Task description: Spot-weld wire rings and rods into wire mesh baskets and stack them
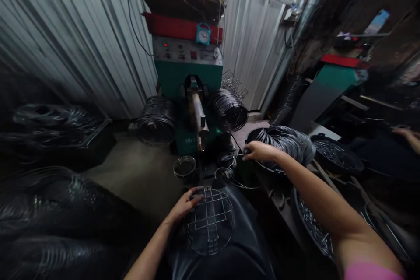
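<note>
A round wire grid (210, 221) lies flat on my lap. My left hand (185, 205) rests on its left rim, fingers curled over the edge. My right hand (260, 151) reaches forward to a stack of dark wire rings (288, 142) piled in a basin, and its fingers close on a ring at the stack's left end. A green welding machine (188, 74) with a protruding arm (198, 118) stands straight ahead.
Coils of wire rings (157, 118) hang on both sides of the machine. Basins of wire parts (334, 153) sit at the right. Bundles of rings (49, 210) fill the left floor. Another person's hand (405, 133) shows at the far right. Corrugated metal walls enclose the space.
</note>
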`<action>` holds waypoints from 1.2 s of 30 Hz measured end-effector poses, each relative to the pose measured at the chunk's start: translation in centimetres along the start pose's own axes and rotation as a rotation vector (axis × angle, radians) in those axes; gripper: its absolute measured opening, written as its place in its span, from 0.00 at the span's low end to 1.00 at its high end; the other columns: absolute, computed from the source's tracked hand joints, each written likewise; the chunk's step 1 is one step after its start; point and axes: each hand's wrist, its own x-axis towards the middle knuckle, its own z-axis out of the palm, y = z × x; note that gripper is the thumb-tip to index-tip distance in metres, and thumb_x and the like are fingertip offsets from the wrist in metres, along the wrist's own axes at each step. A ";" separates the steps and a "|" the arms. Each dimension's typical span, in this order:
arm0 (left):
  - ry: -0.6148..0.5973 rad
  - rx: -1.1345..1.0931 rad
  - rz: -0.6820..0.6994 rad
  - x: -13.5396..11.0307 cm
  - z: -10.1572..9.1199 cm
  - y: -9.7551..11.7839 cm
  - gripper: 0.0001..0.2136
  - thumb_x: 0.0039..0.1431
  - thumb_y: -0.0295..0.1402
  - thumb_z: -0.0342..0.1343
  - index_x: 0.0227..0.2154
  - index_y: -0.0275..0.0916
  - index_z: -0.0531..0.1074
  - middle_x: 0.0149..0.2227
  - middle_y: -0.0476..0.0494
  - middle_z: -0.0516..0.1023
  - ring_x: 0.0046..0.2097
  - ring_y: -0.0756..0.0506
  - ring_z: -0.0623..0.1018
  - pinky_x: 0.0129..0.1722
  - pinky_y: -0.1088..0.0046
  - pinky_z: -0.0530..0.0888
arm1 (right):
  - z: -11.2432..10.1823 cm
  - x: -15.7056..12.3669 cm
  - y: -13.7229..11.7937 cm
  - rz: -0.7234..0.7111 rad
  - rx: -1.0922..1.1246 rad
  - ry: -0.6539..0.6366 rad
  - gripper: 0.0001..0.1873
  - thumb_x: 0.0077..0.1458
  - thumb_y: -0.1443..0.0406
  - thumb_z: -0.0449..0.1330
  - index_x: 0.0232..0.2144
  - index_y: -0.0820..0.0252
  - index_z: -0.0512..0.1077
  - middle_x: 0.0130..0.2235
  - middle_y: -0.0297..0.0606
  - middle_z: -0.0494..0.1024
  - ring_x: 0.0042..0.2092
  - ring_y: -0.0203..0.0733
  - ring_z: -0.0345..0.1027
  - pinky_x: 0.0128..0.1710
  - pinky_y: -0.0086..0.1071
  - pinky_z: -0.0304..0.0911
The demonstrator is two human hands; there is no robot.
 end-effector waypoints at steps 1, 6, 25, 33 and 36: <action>0.001 -0.004 -0.005 0.0 -0.1 0.1 0.22 0.45 0.41 0.64 0.42 0.36 0.73 0.36 0.42 0.78 0.38 0.45 0.76 0.38 0.73 0.71 | 0.3 -0.2 -0.6 -0.023 0.021 -0.028 0.07 0.34 0.69 0.67 0.13 0.60 0.71 0.14 0.26 0.66 0.20 0.32 0.57 0.22 0.26 0.48; 0.173 -0.030 0.088 1.1 -1.1 0.4 0.20 0.46 0.39 0.64 0.43 0.38 0.74 0.43 0.41 0.77 0.48 0.43 0.73 0.47 0.72 0.69 | 1.5 -1.6 -3.3 -0.073 0.162 -0.065 0.05 0.40 0.64 0.64 0.19 0.60 0.74 0.17 0.27 0.68 0.23 0.33 0.58 0.23 0.25 0.51; 0.362 -0.410 -0.269 -6.5 -1.1 -0.7 0.20 0.52 0.28 0.59 0.48 0.35 0.64 0.24 0.52 0.68 0.20 0.54 0.69 0.18 0.80 0.69 | 18.4 -5.7 1.2 0.435 0.882 0.050 0.07 0.44 0.63 0.59 0.27 0.60 0.68 0.15 0.26 0.67 0.16 0.29 0.54 0.16 0.23 0.45; 0.401 -0.373 -0.260 -5.2 -0.7 -1.5 0.17 0.52 0.27 0.59 0.46 0.33 0.68 0.23 0.51 0.68 0.20 0.53 0.70 0.18 0.78 0.72 | 18.6 -5.3 2.2 0.489 0.896 0.096 0.06 0.46 0.63 0.57 0.28 0.60 0.68 0.15 0.26 0.68 0.14 0.29 0.51 0.15 0.23 0.44; 0.406 -0.375 -0.277 -5.4 -0.4 -1.3 0.18 0.51 0.27 0.60 0.46 0.33 0.68 0.23 0.51 0.69 0.20 0.54 0.69 0.18 0.79 0.70 | 18.5 -5.5 2.5 0.463 0.909 0.092 0.07 0.45 0.62 0.57 0.28 0.60 0.68 0.15 0.26 0.67 0.14 0.28 0.50 0.15 0.23 0.44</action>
